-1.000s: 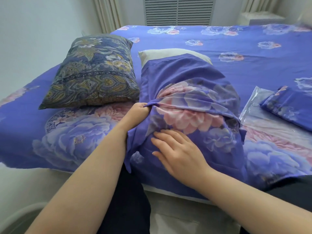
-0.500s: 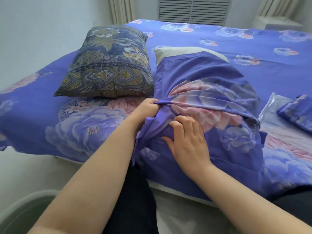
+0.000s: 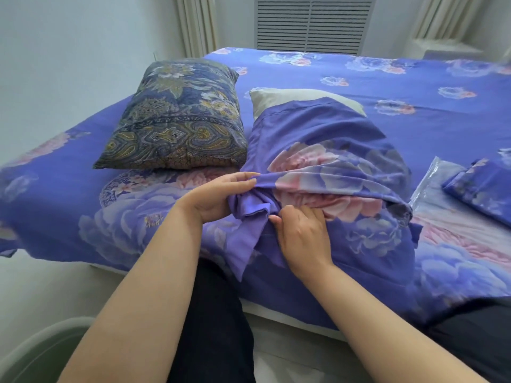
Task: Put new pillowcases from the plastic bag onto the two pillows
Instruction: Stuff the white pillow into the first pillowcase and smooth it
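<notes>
A white pillow point(image 3: 290, 96) lies lengthwise on the bed, mostly inside a purple pillowcase point(image 3: 326, 150) with pink flowers; only its far end shows bare. My left hand point(image 3: 218, 197) pinches the bunched near fold of the pillowcase. My right hand point(image 3: 300, 236) presses into the loose cloth just below that fold, fingers curled in the fabric. A second pillow point(image 3: 179, 117) in a dark paisley case lies to the left. At the right edge a clear plastic bag point(image 3: 434, 183) lies flat with a folded purple pillowcase point(image 3: 481, 189) beside it.
The bed's purple flowered sheet point(image 3: 387, 78) spreads across the view; its near edge point(image 3: 276, 308) runs below my arms. A pale green tub rim point(image 3: 36, 346) sits at the lower left on the floor. A radiator grille point(image 3: 312, 26) and curtains stand behind.
My left hand has turned palm up under the fold and lifted it. My right hand has slid from flat on the cloth to tucked into the bunched fabric. The camera tilted down slightly.
</notes>
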